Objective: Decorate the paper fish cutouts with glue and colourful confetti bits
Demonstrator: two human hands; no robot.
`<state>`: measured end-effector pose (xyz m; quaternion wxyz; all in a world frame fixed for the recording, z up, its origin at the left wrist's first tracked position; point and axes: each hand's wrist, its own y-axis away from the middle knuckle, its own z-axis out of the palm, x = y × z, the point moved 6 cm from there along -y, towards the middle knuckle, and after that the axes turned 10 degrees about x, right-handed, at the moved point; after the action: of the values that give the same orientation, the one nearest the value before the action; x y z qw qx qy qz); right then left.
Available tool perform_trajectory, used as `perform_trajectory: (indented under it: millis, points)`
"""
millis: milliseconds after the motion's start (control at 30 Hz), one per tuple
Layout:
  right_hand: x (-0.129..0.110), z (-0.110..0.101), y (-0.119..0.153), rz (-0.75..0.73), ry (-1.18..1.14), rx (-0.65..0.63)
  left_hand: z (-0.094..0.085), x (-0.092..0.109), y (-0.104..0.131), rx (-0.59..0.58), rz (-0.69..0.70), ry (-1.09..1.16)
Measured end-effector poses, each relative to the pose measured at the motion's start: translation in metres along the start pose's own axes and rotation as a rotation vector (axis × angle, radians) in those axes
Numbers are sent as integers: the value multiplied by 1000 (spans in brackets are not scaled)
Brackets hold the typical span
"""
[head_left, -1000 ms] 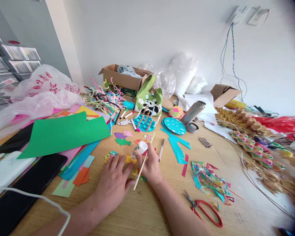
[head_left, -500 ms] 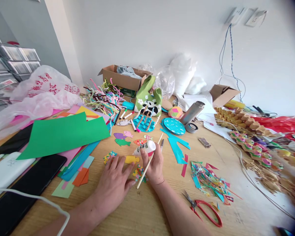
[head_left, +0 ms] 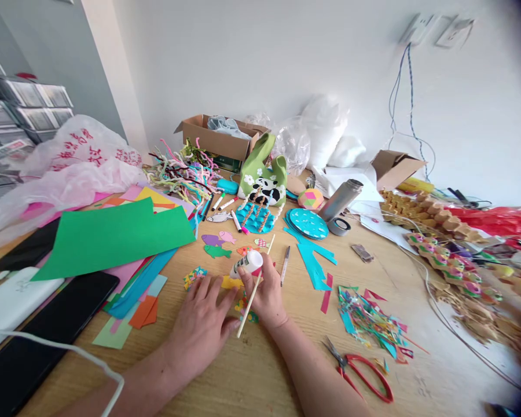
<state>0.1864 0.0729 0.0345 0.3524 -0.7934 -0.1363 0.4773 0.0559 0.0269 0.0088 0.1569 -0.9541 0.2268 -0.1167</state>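
Note:
My right hand is closed around a white glue bottle, tilted with its nozzle end down to the left. A thin wooden stick is held in the same hand, slanting across it. The bottle hangs over a yellow paper fish, which it partly hides. My left hand lies flat with fingers spread, fingertips at the fish's left edge. Small confetti-like paper bits lie beyond its fingers, and more are partly hidden between the hands. Purple, pink and green paper fish lie just beyond.
Red-handled scissors and a heap of paper scraps lie at right. A pen is beside my right hand. Coloured paper sheets and a black phone cover the left. A metal flask stands behind blue plates.
My right hand has moved slightly left with the glue bottle and stick, uncovering more of the pen. My left hand stays in place.

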Motion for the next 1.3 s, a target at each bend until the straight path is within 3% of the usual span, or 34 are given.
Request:
perform_trajectory:
  millis: [1300]
  points:
    - [4, 10, 2, 47, 6, -89, -1, -1, 0, 30, -18, 27]
